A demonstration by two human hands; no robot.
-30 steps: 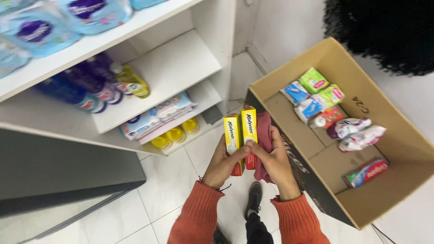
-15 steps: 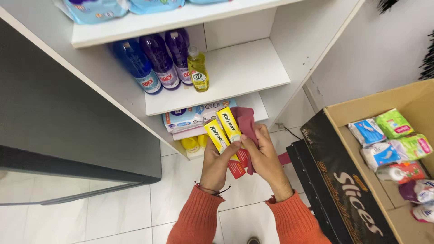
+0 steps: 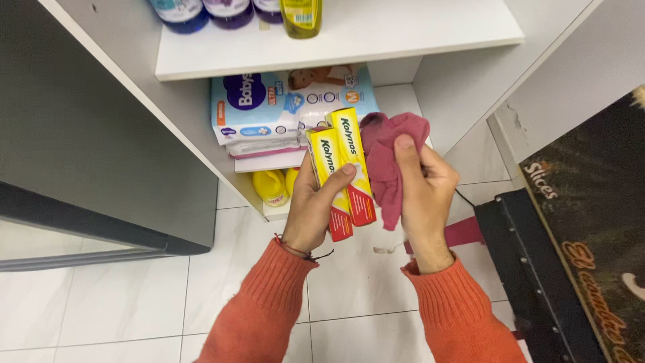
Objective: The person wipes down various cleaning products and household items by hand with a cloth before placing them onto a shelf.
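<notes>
My left hand (image 3: 314, 205) grips two yellow-and-red toothpaste boxes (image 3: 341, 171) side by side, thumb across their fronts. My right hand (image 3: 422, 195) holds a crumpled dark pink cloth (image 3: 388, 151) that touches the right box. Both hands are in front of a white shelving unit, above a tiled floor. Orange knitted sleeves cover both my forearms.
White shelf (image 3: 376, 30) carries blue, purple and yellow bottles (image 3: 301, 15) at its back. Below it lie diaper packs (image 3: 269, 104) and yellow bottles (image 3: 271, 186) on the lowest level. A dark cardboard box (image 3: 584, 222) stands at right. A grey panel (image 3: 87, 134) is at left.
The view has swung left and down toward the shelves; the open box with products has left the frame. My hands still hold the toothpaste boxes and the cloth, now nearer the lower shelf.
</notes>
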